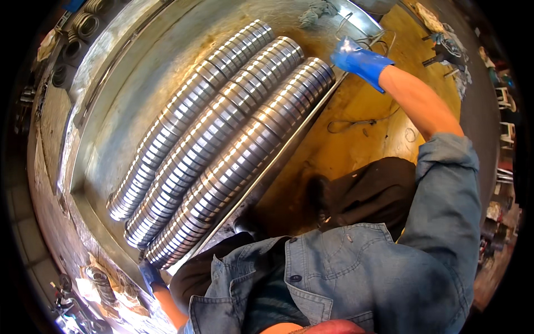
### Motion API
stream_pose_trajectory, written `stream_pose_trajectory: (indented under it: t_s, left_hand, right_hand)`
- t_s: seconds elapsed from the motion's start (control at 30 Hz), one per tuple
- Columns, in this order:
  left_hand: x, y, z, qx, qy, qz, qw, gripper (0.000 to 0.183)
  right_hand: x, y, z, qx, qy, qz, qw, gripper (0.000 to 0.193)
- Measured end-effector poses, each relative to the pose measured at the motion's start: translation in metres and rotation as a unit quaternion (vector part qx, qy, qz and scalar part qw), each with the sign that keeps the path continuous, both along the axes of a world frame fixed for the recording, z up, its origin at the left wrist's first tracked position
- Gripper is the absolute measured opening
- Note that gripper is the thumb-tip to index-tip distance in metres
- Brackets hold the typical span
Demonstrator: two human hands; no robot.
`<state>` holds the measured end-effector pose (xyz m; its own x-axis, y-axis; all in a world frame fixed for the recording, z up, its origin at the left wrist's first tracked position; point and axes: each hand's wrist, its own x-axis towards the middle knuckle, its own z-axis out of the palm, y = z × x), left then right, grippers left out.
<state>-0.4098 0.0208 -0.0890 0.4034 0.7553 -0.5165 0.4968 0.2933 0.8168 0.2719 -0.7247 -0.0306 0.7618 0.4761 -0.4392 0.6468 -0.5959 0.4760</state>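
Three long rows of shiny metal rings lie side by side in a shallow metal tray (105, 139): a left row (192, 111), a middle row (217, 131) and a right row (245, 158). My right hand (353, 55), in a blue glove, is at the far end of the right row. Its fingers look closed, but what they grip is hidden. At the near end of the same row is my left hand (150, 274), also blue-gloved, its fingers mostly out of sight. A thin straight bar (267, 170) runs along the right row's side.
A grey rag (318, 12) lies at the tray's far end. Thin wire (384, 42) loops past my right hand over a stained yellow-brown surface (361, 131). Dark coils (86, 25) sit at the far left, and ring stacks in paper (100, 285) at the near left.
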Motion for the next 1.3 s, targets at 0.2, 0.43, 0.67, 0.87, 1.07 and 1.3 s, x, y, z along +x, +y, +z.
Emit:
stream_pose_trajectory:
  t_s: [0.2,0.43,0.67,0.87,1.07,1.3]
  left_hand:
    - [-0.047,0.006,-0.017,0.229,0.198,-0.324,0.896,0.041]
    - [-0.032,-0.008,0.009,0.313,0.349,-0.317,0.824,0.041]
    - [0.050,-0.051,0.049,-0.013,0.004,0.003,1.000,0.040]
    - [-0.118,0.078,-0.059,-0.163,-0.039,0.087,0.982,0.043]
    - [0.027,-0.042,0.019,0.026,0.024,-0.054,0.998,0.060]
    - [0.028,-0.040,0.045,-0.006,-0.068,-0.083,0.994,0.053]
  right_hand:
    - [0.005,-0.005,0.019,-0.030,0.025,-0.010,0.999,0.026]
    - [0.035,-0.036,-0.033,-0.126,0.007,0.039,0.991,0.024]
    - [0.007,0.009,-0.007,-0.115,0.028,0.095,0.988,0.027]
    - [0.018,-0.016,-0.021,-0.136,0.056,0.050,0.988,0.028]
    - [0.017,-0.032,-0.024,-0.046,-0.100,-0.023,0.994,0.041]
    - [-0.020,-0.040,-0.006,0.130,-0.287,-0.097,0.944,0.047]
